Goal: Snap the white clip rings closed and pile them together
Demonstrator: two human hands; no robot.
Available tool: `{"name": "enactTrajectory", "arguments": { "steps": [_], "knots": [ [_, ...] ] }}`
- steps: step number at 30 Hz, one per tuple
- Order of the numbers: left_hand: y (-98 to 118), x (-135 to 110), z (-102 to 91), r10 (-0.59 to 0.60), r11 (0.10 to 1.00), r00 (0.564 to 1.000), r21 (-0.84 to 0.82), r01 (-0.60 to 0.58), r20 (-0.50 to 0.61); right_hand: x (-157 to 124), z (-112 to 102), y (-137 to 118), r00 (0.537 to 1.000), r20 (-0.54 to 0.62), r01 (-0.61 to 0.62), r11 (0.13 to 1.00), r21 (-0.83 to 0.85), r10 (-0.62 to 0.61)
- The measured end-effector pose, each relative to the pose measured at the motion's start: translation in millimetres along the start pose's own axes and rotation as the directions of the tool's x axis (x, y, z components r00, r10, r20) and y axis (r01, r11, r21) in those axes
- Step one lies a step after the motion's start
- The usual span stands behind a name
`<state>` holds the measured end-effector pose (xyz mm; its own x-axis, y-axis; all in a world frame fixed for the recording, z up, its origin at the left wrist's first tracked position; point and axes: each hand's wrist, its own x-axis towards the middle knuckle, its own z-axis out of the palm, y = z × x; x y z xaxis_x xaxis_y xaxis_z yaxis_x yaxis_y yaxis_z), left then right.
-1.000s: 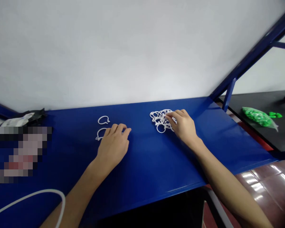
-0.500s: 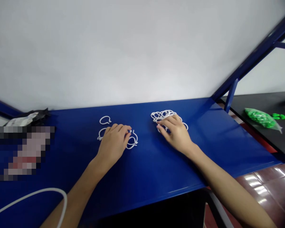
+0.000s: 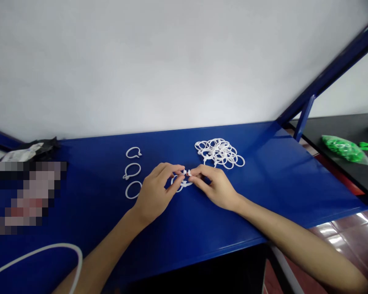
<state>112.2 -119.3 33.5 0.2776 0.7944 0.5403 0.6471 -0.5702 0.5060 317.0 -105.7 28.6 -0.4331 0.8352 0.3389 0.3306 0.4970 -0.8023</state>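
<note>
Both my hands meet over the blue table at one white plastic ring [image 3: 187,184] that has a gap between two small knobbed ends. My left hand [image 3: 158,190] pinches near one end with thumb and fingertips. At the opposite end, my right hand [image 3: 216,185] has its thumb and forefinger closed on the ring. Another white ring [image 3: 174,179] shows just under the fingers, partly hidden; whether the two are linked I cannot tell. Left of my left hand, three more rings [image 3: 132,170] lie in a column, the nearest partly covered by the hand.
A heap of white rings [image 3: 223,153] lies on the blue table [image 3: 202,228], behind my right hand. A black package [image 3: 33,149] and a blurred-out item sit at left. A white cable [image 3: 49,247] loops at lower left. A bag of green pieces [image 3: 345,150] rests on a black table at right.
My right hand has come left from the heap to the ring by my left hand. My left hand has shifted right and nearer, uncovering rings in the column.
</note>
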Motion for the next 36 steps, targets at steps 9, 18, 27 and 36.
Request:
{"name": "enactTrajectory", "arguments": {
  "steps": [9, 18, 27, 36],
  "knots": [
    [3.6, -2.2, 4.4, -0.113, 0.969, 0.991, -0.212, 0.127, 0.077, -3.1, 0.2, 5.3, 0.986, 0.036, 0.168, 0.984, -0.066, -0.165],
    [1.1, -12.8, 19.8, 0.156, 0.987, 0.987, -0.022, -0.157, -0.045, -9.4, -0.7, 4.8, 0.960, 0.131, 0.277, 0.913, -0.299, -0.248],
    [-10.7, -0.1, 3.3, 0.202, 0.955, 0.978, 0.214, -0.208, 0.048, 7.8, -13.5, 8.7, 0.963, -0.093, 0.199, 0.899, -0.390, -0.254],
    [-26.1, -0.4, 6.8, -0.034, 0.953, 0.918, 0.289, -0.088, 0.394, 26.2, -68.5, 54.9, 0.914, -0.393, -0.176, 0.776, -0.605, -0.099]
  ]
}}
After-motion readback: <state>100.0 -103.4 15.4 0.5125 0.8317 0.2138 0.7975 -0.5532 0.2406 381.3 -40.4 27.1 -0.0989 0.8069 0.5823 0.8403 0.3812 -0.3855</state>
